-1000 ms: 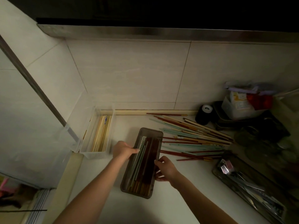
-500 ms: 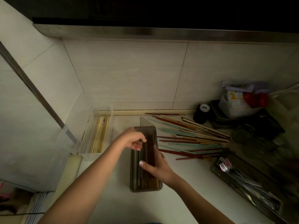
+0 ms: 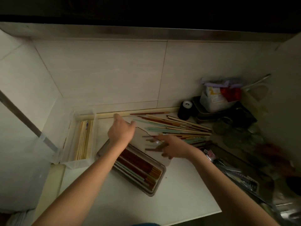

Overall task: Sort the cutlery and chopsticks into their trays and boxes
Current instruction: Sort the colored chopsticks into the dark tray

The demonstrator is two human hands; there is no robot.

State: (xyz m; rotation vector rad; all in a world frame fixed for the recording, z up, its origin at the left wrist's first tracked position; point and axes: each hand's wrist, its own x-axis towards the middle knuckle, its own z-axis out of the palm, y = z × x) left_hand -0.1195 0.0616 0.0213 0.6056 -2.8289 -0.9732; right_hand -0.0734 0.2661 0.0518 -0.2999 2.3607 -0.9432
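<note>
1. Already the dark box [image 3: 138, 170] holds brown and teal chopsticks; the clear box [image 3: 81, 141] holds pale ones
2. Still loose: chopstick pile [image 3: 175, 128]
3. Left hand [image 3: 120, 132] spread, empty; right hand [image 3: 172, 146] blurred, grip unclear

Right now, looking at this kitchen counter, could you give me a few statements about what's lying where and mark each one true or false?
1. The dark chopstick box in front of the person holds chopsticks. True.
2. The clear box by the left wall is empty. False: pale chopsticks lie in it.
3. A loose pile of chopsticks lies on the counter near the back wall. True.
4. The left hand is holding a fork. False: no fork is in it.
5. The cutlery tray sits to the person's left. False: it is on the right.
</note>
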